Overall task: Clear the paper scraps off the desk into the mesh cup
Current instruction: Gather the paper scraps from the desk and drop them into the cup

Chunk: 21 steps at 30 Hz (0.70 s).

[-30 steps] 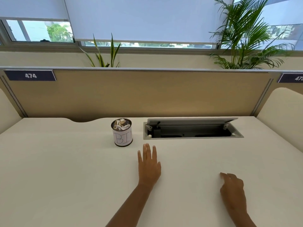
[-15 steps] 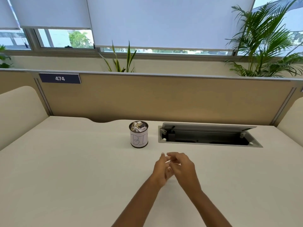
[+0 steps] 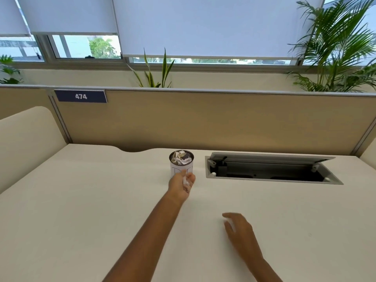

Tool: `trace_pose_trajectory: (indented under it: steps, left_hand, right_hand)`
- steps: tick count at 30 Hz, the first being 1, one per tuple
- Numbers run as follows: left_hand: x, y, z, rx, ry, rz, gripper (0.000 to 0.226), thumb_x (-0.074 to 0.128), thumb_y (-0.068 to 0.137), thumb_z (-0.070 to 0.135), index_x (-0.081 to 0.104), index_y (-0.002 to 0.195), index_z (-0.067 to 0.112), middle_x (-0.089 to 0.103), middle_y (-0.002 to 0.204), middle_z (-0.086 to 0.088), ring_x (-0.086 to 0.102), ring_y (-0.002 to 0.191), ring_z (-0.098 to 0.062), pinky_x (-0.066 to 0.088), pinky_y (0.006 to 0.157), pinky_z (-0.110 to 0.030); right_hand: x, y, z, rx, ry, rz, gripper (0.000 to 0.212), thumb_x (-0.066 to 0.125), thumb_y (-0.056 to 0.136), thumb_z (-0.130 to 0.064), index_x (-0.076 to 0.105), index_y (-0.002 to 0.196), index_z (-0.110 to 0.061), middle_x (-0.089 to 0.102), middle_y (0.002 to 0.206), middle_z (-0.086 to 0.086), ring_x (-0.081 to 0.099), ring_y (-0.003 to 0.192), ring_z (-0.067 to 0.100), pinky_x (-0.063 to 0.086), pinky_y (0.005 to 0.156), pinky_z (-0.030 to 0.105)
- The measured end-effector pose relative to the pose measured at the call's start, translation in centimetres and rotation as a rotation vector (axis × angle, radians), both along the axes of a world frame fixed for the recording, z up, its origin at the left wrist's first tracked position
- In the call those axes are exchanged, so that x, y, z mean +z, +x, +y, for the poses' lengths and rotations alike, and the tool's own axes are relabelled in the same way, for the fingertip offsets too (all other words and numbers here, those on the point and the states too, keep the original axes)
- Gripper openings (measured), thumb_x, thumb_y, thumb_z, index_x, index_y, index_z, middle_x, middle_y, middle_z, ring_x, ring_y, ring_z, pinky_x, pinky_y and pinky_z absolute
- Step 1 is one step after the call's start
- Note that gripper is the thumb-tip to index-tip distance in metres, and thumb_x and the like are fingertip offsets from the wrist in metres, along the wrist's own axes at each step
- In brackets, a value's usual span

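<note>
The mesh cup (image 3: 181, 164), wrapped in a white paper label, stands on the cream desk (image 3: 101, 210) near the back, with several crumpled paper scraps (image 3: 179, 157) inside it. My left hand (image 3: 181, 185) is stretched out just in front of the cup, covering the cup's lower front, with its fingers closed on a small white paper scrap (image 3: 185, 182). My right hand (image 3: 240, 231) hovers low over the desk nearer to me, fingers loosely curled and blurred; something pale shows by the fingers, too blurred to tell.
An open cable tray (image 3: 270, 169) is set into the desk right of the cup, its lid raised. A tan partition (image 3: 203, 119) with a "474" tag (image 3: 80, 96) runs along the back. Plants stand behind it.
The hands were together in front of me half a second ago. The left hand has reached forward to the cup with a scrap, and the right has dropped back to the right.
</note>
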State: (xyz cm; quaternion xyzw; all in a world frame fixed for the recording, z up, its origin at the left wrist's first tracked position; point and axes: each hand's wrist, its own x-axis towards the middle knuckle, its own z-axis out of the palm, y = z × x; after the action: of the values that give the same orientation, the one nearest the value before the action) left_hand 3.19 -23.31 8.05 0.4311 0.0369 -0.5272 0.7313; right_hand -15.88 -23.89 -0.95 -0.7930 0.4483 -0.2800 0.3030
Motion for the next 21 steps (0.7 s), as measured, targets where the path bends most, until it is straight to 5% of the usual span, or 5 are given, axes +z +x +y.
trace_pose_trajectory:
  steps: [4, 7, 11, 15, 21]
  left_hand:
    - [2.7, 3.0, -2.3, 0.05, -0.029, -0.118, 0.031, 0.031, 0.1, 0.013, 0.042, 0.072, 0.008, 0.05, 0.043, -0.003, 0.048, 0.025, -0.007, 0.03, 0.023, -0.01]
    - [3.6, 4.4, -4.5, 0.165, -0.012, -0.235, 0.034, 0.028, 0.102, 0.023, 0.048, 0.12, 0.002, 0.056, 0.084, -0.014, 0.053, 0.07, -0.018, 0.043, 0.058, -0.021]
    - [2.7, 5.2, -6.7, 0.117, 0.122, -0.676, 0.052, 0.02, 0.102, 0.038, 0.036, 0.142, 0.01, 0.039, 0.148, -0.01, 0.041, 0.132, -0.027, 0.033, 0.113, -0.04]
    - [0.5, 5.1, -7.4, -0.117, 0.305, -1.398, 0.039, 0.025, 0.103, 0.03, 0.056, 0.112, 0.009, 0.056, 0.117, -0.012, 0.045, 0.117, -0.029, 0.035, 0.103, -0.039]
    - [-2.7, 5.2, -7.8, -0.398, 0.73, -2.037, 0.062, 0.027, 0.1, 0.042, 0.025, 0.145, -0.001, 0.019, 0.156, -0.018, 0.016, 0.146, -0.027, 0.012, 0.12, -0.04]
  right_hand:
    - [-2.5, -0.1, 0.9, 0.06, -0.147, 0.201, 0.037, 0.033, 0.098, -0.019, 0.037, 0.135, -0.02, 0.022, 0.152, -0.003, 0.014, 0.143, 0.01, 0.017, 0.113, 0.019]
    - [-2.5, 0.1, 1.3, 0.054, -0.234, 0.26, 0.037, 0.044, 0.094, -0.013, 0.046, 0.13, -0.016, 0.032, 0.148, 0.001, 0.026, 0.14, 0.016, 0.029, 0.11, 0.02]
    - [-2.2, 0.2, 1.0, -0.011, -0.407, 0.253, 0.025, 0.078, 0.06, 0.0, 0.073, 0.083, -0.009, 0.075, 0.092, 0.011, 0.072, 0.083, 0.03, 0.057, 0.053, 0.032]
    - [-2.3, 0.4, 0.7, -0.016, -0.441, 0.307, 0.032, 0.081, 0.052, 0.002, 0.073, 0.08, -0.011, 0.076, 0.088, 0.009, 0.073, 0.08, 0.028, 0.057, 0.049, 0.032]
    - [-2.0, 0.5, 1.0, -0.029, -0.398, 0.274, 0.044, 0.087, 0.045, 0.004, 0.073, 0.083, -0.012, 0.075, 0.093, 0.007, 0.072, 0.087, 0.026, 0.058, 0.055, 0.031]
